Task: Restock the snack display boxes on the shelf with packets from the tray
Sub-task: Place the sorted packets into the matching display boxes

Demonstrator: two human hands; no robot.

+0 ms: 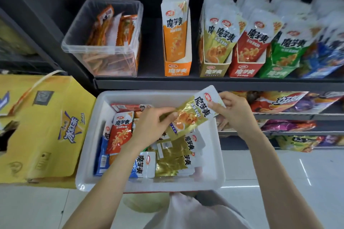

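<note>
a gold packet (193,113) is held tilted above the far part of the white tray (89,135), lifted clear of the heap inside it. the right hand (236,111) pinches the packet's white top end, up near the tray's far right corner, and the left hand (150,126) pinches its lower gold end over the tray's middle, so both hands are clamped on the same packet, one at each end.

in the tray lie more packets: a red packet (119,134) toward its left side, more gold packets (173,158) toward its right, a blue packet (143,165) near its front, and others buried under them.

beyond the tray, on the dark shelf (204,83), stand the display boxes in a row: an orange box (177,69) nearly straight behind the tray with few packets in it, then to its right a gold box (214,70), a red box (243,70) and a green box (275,72), all crowded with upright packets. left of the orange box sits a clear plastic tub (100,46) with orange packets inside. left of the tray lies a yellow carton (41,126).
</note>
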